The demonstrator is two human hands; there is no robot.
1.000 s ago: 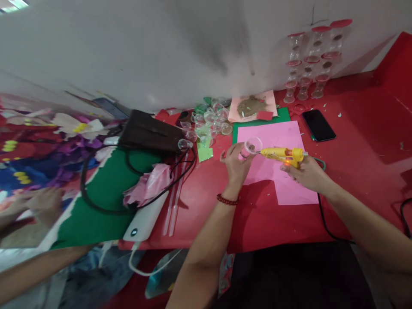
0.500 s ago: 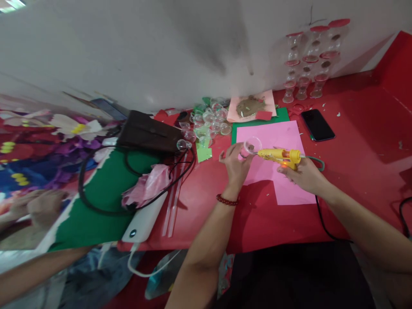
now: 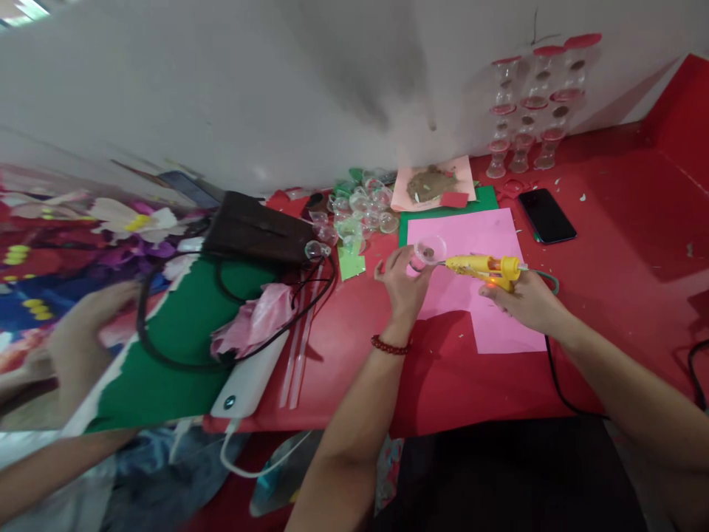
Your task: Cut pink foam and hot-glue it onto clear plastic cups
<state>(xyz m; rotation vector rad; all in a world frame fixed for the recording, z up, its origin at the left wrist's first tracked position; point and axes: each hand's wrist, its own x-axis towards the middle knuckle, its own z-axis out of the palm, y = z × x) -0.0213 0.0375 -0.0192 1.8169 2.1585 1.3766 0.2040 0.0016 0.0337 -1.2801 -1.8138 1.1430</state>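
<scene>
My left hand [image 3: 403, 284] is closed round a small clear plastic cup [image 3: 430, 250], holding it tilted above the pink paper sheet [image 3: 487, 244]. My right hand [image 3: 526, 301] grips a yellow hot glue gun [image 3: 483, 267] whose light glows orange. The gun's nozzle points left and touches the cup's rim. Both hands hover over the red table [image 3: 620, 244]. A red bead bracelet [image 3: 389, 346] circles my left wrist.
Several clear cups [image 3: 360, 207] lie by the wall, with stacked cup towers [image 3: 526, 111] at the back right. A black phone [image 3: 547, 214], a brown bag [image 3: 258, 227], a power bank [image 3: 249, 380], green sheet [image 3: 182, 347] and cables lie about. Another person's hand [image 3: 83, 340] is at the left.
My hands and the glue gun have barely moved. The other person's hand at the left has risen and spread over the coloured paper flowers.
</scene>
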